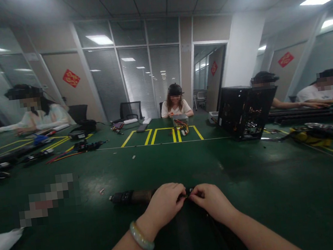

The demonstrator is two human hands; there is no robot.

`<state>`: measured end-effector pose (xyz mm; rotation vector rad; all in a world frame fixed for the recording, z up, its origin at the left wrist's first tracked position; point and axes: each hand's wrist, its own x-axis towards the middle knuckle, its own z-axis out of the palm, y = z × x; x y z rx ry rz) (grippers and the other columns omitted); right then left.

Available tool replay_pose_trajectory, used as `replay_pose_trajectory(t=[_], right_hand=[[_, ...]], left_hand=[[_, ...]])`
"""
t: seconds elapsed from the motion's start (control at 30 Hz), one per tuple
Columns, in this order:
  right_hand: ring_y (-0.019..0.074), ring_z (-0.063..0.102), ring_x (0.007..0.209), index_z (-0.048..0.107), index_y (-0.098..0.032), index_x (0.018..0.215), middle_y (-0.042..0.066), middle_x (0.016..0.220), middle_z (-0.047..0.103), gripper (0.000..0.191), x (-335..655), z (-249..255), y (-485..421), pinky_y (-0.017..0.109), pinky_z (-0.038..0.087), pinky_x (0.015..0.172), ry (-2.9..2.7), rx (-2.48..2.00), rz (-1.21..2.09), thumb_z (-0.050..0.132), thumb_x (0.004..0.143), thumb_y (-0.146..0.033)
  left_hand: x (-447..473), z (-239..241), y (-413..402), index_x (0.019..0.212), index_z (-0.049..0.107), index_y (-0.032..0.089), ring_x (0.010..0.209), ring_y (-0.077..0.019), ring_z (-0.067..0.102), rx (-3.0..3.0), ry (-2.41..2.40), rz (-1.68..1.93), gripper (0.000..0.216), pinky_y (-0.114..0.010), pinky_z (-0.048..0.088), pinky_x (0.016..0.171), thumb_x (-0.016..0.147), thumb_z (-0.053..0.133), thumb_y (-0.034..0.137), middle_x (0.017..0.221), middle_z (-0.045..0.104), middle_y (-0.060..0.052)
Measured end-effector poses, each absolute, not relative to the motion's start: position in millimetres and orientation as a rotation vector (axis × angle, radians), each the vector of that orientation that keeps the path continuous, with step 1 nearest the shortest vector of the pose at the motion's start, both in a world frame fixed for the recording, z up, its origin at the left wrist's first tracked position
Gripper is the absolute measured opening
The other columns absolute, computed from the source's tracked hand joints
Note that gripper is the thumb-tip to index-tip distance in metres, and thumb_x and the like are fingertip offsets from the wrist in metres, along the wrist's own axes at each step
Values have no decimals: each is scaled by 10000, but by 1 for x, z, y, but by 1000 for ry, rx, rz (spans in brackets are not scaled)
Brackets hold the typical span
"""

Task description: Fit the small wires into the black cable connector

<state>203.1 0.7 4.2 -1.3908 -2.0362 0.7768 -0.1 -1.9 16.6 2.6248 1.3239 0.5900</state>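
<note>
A dark, tube-shaped tool (141, 196), seemingly an inline electric screwdriver, lies sideways on the green table with its narrow metal tip to the left. My left hand (166, 200) is over its right part and covers it, thumb and fingers pinched together at the tool's right end. From the other side my right hand (210, 200) comes in, its thumb and forefinger also closed in a pinch, almost touching the left fingertips. A tiny yellow-green spot shows between the fingertips; what they hold is too small to name. A pale bangle (141, 237) circles my left wrist.
A black computer case (245, 112) stands at the back right. Cable bundles (79, 148) lie at the left, and a power supply with coloured wires (180, 120) sits in front of a person opposite. Other people sit left and right. Yellow tape (162, 129) marks the green table (107, 236).
</note>
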Motion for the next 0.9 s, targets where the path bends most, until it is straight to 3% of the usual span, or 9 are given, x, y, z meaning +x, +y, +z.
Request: replay_pose_trajectory(t=[0.5,0.67,0.9], right_hand=[[153,646,712,742,-223,804,-17,789,721,147,204,-1,4,221,406,627,-2010,-1371,812,615,861,-271],[157,653,730,741,-233,812,-22,800,724,155,204,1,3,218,406,624,-2010,-1366,845,612,871,-295],[152,646,710,741,-234,807,-24,783,719,145,204,-2,4,215,401,616,-2019,-1373,826,619,864,-288]], left_hand=[[-1,14,-1,981,595,225,989,-203,595,2599,1283,648,165,-342,442,916,842,595,137,1050,646,-16],[-1,12,-1,963,586,218,952,-204,595,2557,1365,649,130,-334,449,874,843,629,192,1006,641,-15],[1,16,-2,961,608,223,939,-191,591,2623,1302,624,152,-322,435,866,845,589,127,978,648,-5]])
